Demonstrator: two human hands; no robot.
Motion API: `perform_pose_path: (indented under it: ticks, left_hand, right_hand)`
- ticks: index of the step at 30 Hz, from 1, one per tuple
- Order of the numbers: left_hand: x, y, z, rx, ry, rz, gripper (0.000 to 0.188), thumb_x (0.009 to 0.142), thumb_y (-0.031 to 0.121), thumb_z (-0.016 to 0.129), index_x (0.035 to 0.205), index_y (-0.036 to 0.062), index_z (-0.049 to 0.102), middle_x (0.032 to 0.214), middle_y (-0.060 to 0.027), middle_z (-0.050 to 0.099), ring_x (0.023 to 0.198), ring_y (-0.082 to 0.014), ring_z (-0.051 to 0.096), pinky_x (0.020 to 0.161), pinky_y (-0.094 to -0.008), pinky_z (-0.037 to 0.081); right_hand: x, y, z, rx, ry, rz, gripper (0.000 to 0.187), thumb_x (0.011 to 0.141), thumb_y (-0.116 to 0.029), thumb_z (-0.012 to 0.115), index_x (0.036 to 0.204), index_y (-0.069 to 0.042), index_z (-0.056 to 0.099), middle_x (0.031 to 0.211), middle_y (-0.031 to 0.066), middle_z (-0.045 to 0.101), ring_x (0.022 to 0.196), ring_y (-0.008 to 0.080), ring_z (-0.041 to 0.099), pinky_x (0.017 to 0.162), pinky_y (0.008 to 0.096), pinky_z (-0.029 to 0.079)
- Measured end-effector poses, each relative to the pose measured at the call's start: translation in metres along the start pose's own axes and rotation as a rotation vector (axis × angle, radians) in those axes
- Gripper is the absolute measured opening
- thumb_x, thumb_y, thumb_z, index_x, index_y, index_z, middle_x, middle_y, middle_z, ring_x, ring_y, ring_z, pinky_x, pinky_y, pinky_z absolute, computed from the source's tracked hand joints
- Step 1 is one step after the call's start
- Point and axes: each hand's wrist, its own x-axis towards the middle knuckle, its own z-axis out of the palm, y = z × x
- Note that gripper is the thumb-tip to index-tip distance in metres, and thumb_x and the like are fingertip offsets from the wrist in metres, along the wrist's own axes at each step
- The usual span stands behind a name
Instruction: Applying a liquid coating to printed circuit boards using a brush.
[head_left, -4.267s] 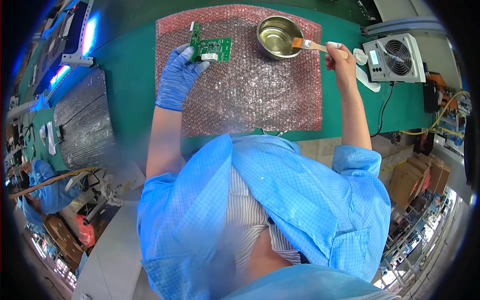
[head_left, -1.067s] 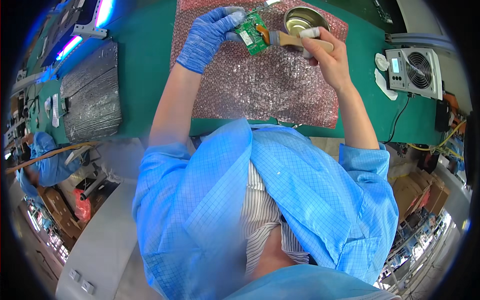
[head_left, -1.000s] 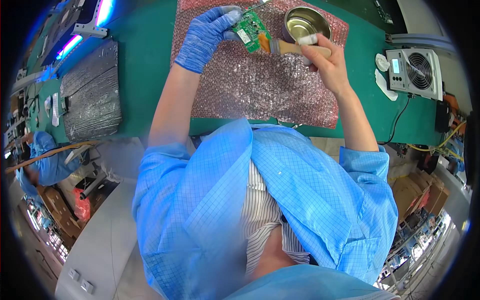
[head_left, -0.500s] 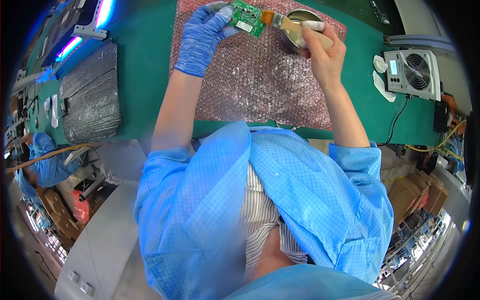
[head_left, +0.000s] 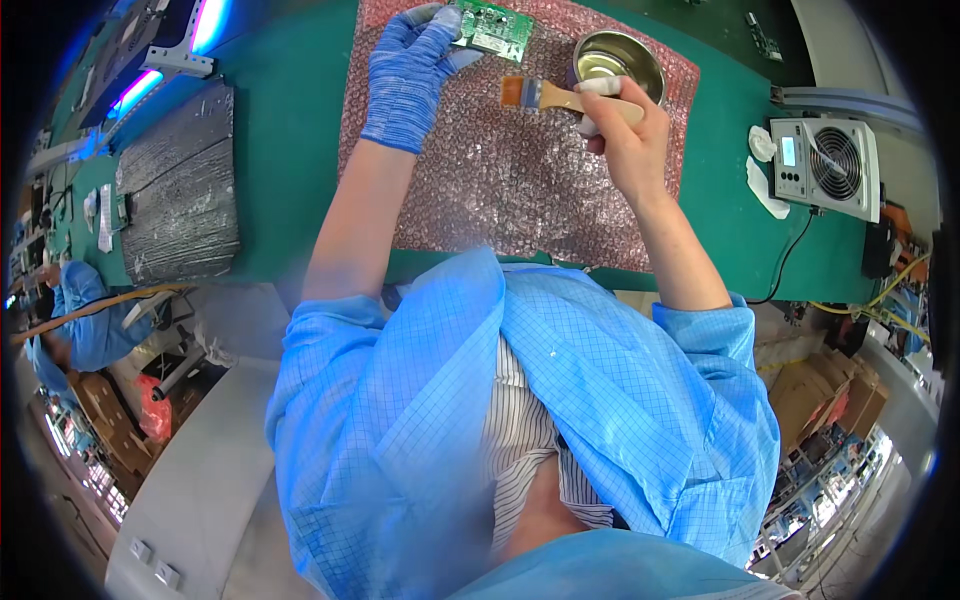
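My left hand (head_left: 415, 62), in a blue knitted glove with pale fingertips, grips a green circuit board (head_left: 494, 32) by its left end. The board is held above the bubble-wrap sheet. In my bare right hand (head_left: 632, 130), with white covers on some fingertips, is a flat brush (head_left: 557, 96) held by its wooden handle. Its orange-brown bristles point left, below the board and apart from it. Behind the right hand stands a round metal bowl (head_left: 648, 62) with some liquid in it; the hand hides part of its near rim.
Pinkish bubble wrap (head_left: 520, 190) covers the middle of the green table (head_left: 285, 180). At the right stands a white fan unit (head_left: 828, 160) beside crumpled white tissue (head_left: 765, 190). A dark silvery pad (head_left: 180, 190) lies at the left, below a lit lamp frame (head_left: 170, 65).
My right hand has drawn the brush down toward me, away from the board and off the bowl. The left hand has tilted the board, so its face shows flatter.
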Motion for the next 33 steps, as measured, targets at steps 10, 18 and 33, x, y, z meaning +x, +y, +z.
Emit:
perform_pose_path:
  ticks: [10,18,33]
  left_hand:
    - [0.13,0.011,-0.088,0.232,0.363,0.03,0.03,0.074,0.022,0.07,0.093,0.0038,0.056,0.079,-0.0075,0.06,0.068,-0.016,0.06,0.053,-0.0263,0.051]
    - [0.253,-0.003,-0.296,0.898,0.478,0.506,0.032,0.075,0.021,0.069,0.095,-0.001,0.058,0.082,-0.0153,0.062,0.073,-0.0247,0.062,0.053,-0.0279,0.051]
    - [0.148,-0.016,-0.024,0.906,0.013,0.4,0.024,0.077,0.014,0.065,0.098,0.0055,0.058,0.102,-0.0078,0.055,0.088,-0.0136,0.056,0.072,-0.0273,0.05]
  right_hand:
    - [0.088,0.028,-0.08,-0.062,0.293,-0.252,0.021,0.085,-0.016,0.061,0.099,0.0,0.058,0.077,0.0007,0.058,0.062,0.0053,0.053,0.054,0.0175,0.042]
    - [0.195,0.064,-0.133,-0.55,0.371,-0.361,0.023,0.079,-0.017,0.067,0.093,-0.004,0.056,0.079,0.0031,0.062,0.074,0.01,0.06,0.061,0.0239,0.046]
    - [0.282,0.091,-0.119,-1.137,0.065,-0.599,0.026,0.074,-0.004,0.059,0.099,-0.008,0.051,0.09,0.0094,0.059,0.078,0.0301,0.058,0.064,0.0359,0.047]
